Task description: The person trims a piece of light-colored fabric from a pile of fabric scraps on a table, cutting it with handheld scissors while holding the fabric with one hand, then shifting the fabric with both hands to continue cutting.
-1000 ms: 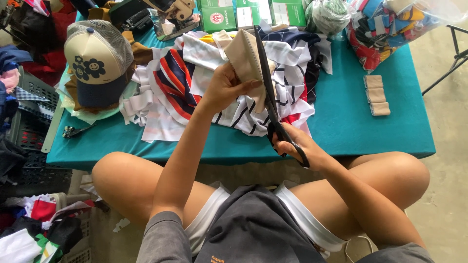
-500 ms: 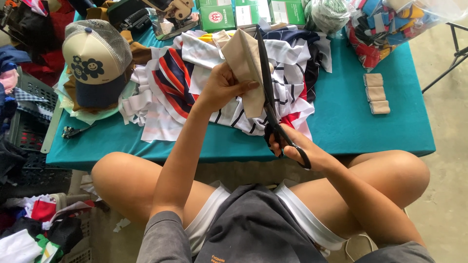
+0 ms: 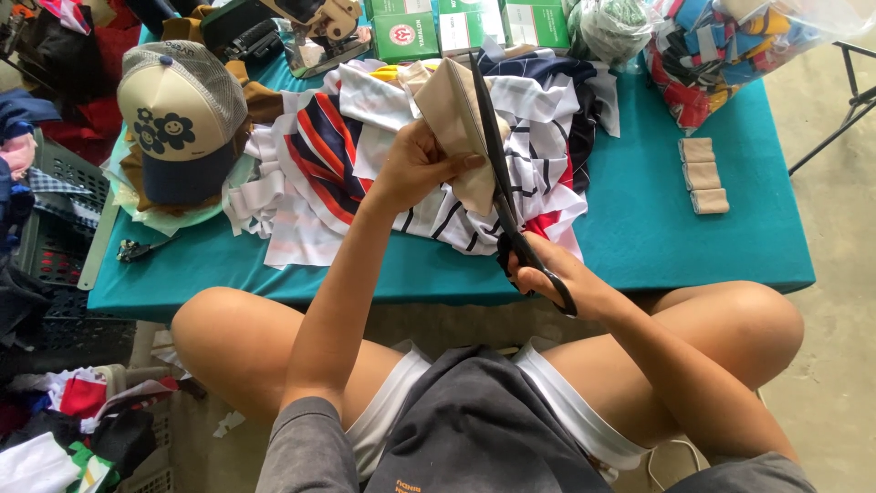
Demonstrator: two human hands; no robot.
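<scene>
My left hand pinches a folded beige cloth piece and holds it up over a pile of striped fabric scraps. My right hand grips the black handles of long black scissors, whose blades run up along the right edge of the beige cloth. Both hands are above the front half of a low teal table. I sit cross-legged with my knees under the table's front edge.
A beige and navy cap rests at the table's left. Three small folded beige pieces lie at the right. Green boxes, a stapler-like tool and a bag of coloured scraps line the back. Crates and clothes crowd the left floor.
The scissor blades have slid a little further up along the beige cloth. My left hand keeps the same grip and has barely shifted.
</scene>
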